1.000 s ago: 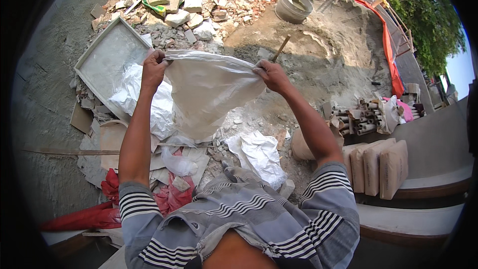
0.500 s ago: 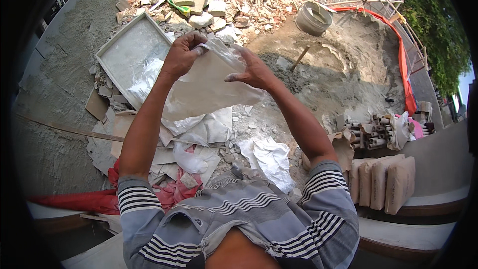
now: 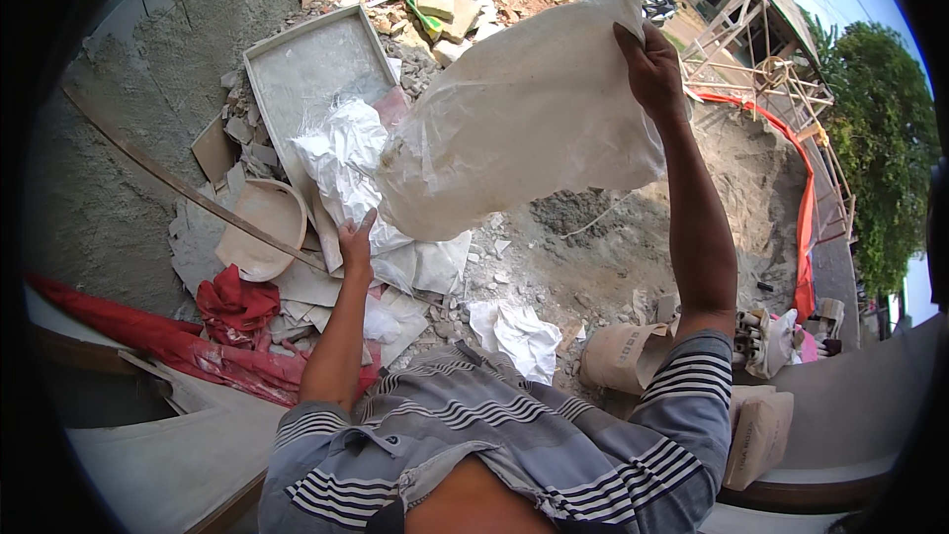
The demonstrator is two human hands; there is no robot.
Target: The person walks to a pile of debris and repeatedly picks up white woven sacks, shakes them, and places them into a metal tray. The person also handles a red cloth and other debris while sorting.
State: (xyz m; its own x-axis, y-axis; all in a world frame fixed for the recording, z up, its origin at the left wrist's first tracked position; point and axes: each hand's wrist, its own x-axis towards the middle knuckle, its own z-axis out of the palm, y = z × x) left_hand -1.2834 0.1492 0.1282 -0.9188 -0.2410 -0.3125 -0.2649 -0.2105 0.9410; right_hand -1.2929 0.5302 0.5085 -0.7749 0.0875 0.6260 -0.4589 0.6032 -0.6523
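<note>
A large, translucent off-white plastic sack [image 3: 524,109] is stretched out in the air, slanting down from upper right to lower left. My right hand [image 3: 652,69] is closed on its upper right corner, thumb over the edge. Lower on the left, my left hand [image 3: 356,242] is beside the sack's lower left end, its thumb and a finger apart. Close behind that hand is a crumpled bright white sheet [image 3: 346,158], partly over a shallow grey tray [image 3: 316,54]. Whether the left fingertips touch the sheet is not clear.
A rubble heap [image 3: 450,10] rises at the back. A long wooden strip [image 3: 178,183] crosses a round tan basin [image 3: 262,227] on the left. Red cloth [image 3: 237,307] lies near left. Another white sheet [image 3: 514,336], an opened paper bag [image 3: 623,356] and full bags [image 3: 756,440] are at near right.
The sack has swung out wide and opened up. My right hand moved up and right with its corner; my left hand dropped from the sack's top edge. The view turned slightly.
</note>
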